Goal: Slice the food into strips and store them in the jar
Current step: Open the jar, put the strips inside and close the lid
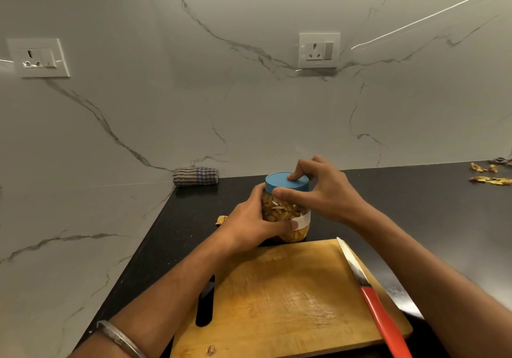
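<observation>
**A:** Fingers first: the right hand (pixel 321 191) has its thumb on the side of the blue lid (pixel 286 182) and a fingertip pressed on top, the rest curled round the rim. The left hand (pixel 255 219) is wrapped round the body of the jar (pixel 293 219), thumb across the front. Looks like the cap is being screwed on or off, can't tell which.

**B:** So how far along, you reckon?

**A:** Pretty much done imo. Nearest the camera, the wooden cutting board (pixel 291 296) is bare apart from one small scrap at its front edge. The red-handled knife (pixel 368 294) lies along its right side, nobody holding it. Just beyond the board the jar stands on the black counter (pixel 415 219), packed with yellowish strips (pixel 279 211) nearly to the top. If the lid is going on, tightening it is all that's left.

**B:** Anything in the way?

**A:** Not really. A bit of peel (pixel 221 219) sits left of the jar, a folded checked cloth (pixel 195 175) lies at the wall, more peelings (pixel 490 180) far right, and two sockets are up on the marble backsplash. All well apart from the hands.
</observation>
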